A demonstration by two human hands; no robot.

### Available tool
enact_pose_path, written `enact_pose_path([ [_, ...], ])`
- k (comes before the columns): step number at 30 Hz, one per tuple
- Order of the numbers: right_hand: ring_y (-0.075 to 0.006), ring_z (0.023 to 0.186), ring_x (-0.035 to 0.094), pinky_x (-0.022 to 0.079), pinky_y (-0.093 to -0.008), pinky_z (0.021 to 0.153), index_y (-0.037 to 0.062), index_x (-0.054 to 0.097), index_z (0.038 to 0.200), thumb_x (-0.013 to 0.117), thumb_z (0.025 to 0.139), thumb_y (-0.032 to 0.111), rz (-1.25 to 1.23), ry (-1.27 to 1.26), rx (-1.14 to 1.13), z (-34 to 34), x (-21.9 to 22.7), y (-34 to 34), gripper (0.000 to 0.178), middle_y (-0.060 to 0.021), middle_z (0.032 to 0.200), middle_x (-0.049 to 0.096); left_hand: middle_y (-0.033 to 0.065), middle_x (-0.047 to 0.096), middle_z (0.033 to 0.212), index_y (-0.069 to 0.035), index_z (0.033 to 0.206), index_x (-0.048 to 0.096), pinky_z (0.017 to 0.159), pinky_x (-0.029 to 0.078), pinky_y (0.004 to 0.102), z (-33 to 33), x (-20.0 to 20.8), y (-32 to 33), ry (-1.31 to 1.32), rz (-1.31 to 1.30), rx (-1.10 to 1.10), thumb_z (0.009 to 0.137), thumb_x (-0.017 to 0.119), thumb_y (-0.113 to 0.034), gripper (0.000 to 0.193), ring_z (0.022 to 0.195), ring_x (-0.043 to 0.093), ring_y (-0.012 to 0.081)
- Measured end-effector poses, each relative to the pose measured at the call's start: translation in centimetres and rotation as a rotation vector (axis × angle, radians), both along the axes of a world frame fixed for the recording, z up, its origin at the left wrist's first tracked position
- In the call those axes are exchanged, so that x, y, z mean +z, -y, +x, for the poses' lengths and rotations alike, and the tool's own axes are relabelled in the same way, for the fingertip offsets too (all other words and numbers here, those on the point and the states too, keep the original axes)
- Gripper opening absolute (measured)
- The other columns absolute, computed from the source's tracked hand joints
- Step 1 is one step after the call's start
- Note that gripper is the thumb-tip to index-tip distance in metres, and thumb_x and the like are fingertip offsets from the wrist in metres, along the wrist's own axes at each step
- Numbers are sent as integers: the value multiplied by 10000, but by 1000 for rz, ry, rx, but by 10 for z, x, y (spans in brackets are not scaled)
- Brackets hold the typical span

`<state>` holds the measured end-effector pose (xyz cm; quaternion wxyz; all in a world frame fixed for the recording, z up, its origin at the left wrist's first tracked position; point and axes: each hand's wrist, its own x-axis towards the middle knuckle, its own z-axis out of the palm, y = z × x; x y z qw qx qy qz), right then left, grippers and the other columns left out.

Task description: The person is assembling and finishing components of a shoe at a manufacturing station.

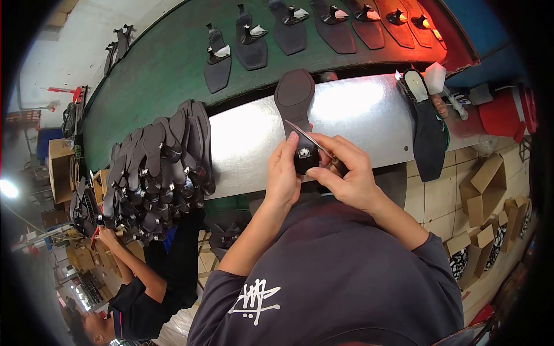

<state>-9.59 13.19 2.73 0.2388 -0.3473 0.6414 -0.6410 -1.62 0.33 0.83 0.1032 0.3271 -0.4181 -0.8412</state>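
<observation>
Currently, a dark brown flat-soled shoe (pixel 295 95) is held sole-up above the edge of the bench, its broad toe pointing away from the wearer and its glossy black heel end, with a small silvery patch, toward the body. Left hand (pixel 283 170): half closed along the shoe's left side, thumb pressed on top. Right hand (pixel 349 176): fingers bent and nearly closed on a slender pointed metal tool (pixel 306 131), thumb beside the heel end. Tool tip lies over the narrow middle of the sole; whether it touches, I cannot tell.

Beneath: a shiny silver metal worktop (pixel 242 132). To its left, a heap of dark brown shoes (pixel 156 155), tightly overlapped. To its right, a long black shoe piece with a pale patch (pixel 430 138), near a white translucent block (pixel 435 78) and a red plastic container (pixel 501 113).

Beyond: a dark green tabletop (pixel 167 63) carrying a row of flat black shoe pieces (pixel 288 36), its right end lit orange-red. Lower right, open brown cardboard boxes (pixel 485 184) stand on pale floor tiles (pixel 438 196). Lower left, a co-worker in black (pixel 135 311) reaches toward the heap's near side.
</observation>
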Motion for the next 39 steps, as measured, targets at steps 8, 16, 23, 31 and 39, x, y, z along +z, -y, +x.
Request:
enact_pose_path([
  [8,-21,586,391,323,-192,526,3,663,1154,723,759,-14,-50,57,23,-3,-7,13,401,28,778,486,55,630,804,-7,1077,600,627,515,240,-2,-6,-9,-75,-101,99,1026,445,-260,301,708,613,109],
  [16,-25,579,398,306,-194,516,-1,711,1002,740,769,14,-78,262,6,-3,-9,9,236,32,742,501,38,596,819,-23,954,578,622,478,233,1,-31,0,-125,-299,6,1019,464,-200,221,718,573,92],
  [23,-76,625,517,381,-214,538,24,714,1018,727,756,-9,-162,-340,-155,-5,-14,11,265,-20,828,614,35,628,935,-34,1077,583,691,512,245,0,-28,-12,-31,37,26,1012,467,-221,229,802,604,103],
  [31,-49,657,523,405,-188,569,3,665,1125,640,887,42,-96,196,-70,-29,4,-12,242,17,830,546,78,612,1137,-48,1365,426,734,600,316,-5,30,9,-180,225,-247,983,510,-295,463,988,656,203],
  [39,-37,587,427,374,-189,541,62,460,1416,476,1011,173,-19,536,-19,-16,-7,-23,420,18,777,511,94,601,1174,-24,1440,354,847,585,388,2,3,14,-208,91,-133,870,666,-165,665,1052,643,296],
])
